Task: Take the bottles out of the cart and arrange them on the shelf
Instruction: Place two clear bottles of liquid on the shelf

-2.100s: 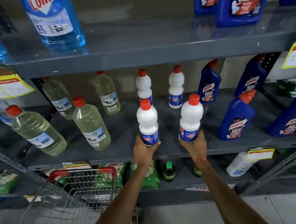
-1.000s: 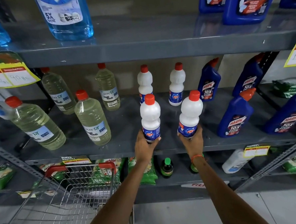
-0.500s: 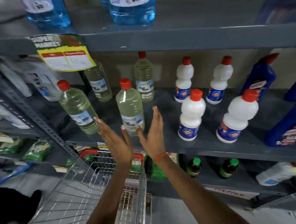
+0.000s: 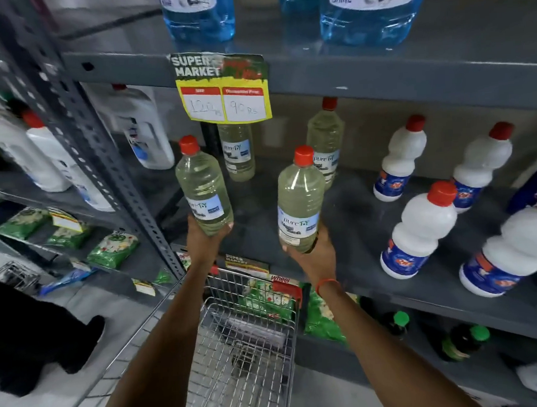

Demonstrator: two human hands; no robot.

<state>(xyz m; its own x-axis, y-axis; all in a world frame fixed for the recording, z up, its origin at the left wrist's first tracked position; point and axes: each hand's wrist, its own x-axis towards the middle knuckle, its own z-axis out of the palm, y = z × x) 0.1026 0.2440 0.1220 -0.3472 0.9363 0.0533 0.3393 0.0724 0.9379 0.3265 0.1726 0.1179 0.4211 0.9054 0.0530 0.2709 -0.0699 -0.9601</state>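
Observation:
My left hand (image 4: 204, 242) grips the base of a clear bottle of pale yellow liquid with a red cap (image 4: 204, 191), near the left end of the grey middle shelf (image 4: 375, 278). My right hand (image 4: 315, 254) holds the base of a second such bottle (image 4: 299, 205) a little to the right. Both bottles stand upright at the shelf's front. Two more of the same kind stand behind them (image 4: 237, 153) (image 4: 325, 143). Several white bottles with red caps (image 4: 420, 231) stand on the shelf to the right. The wire cart (image 4: 238, 346) below my arms shows no bottles.
A yellow price tag (image 4: 226, 92) hangs from the upper shelf edge, which carries blue liquid bottles (image 4: 365, 11). A slanted perforated upright (image 4: 76, 120) bounds the shelf bay on the left. Green packets (image 4: 113, 250) and dark green-capped bottles (image 4: 397, 321) fill the lower shelves.
Both hands let go of the two white bottles, swung left with open fingers, and now grip the two front pale yellow bottles. The view turned left and closer.

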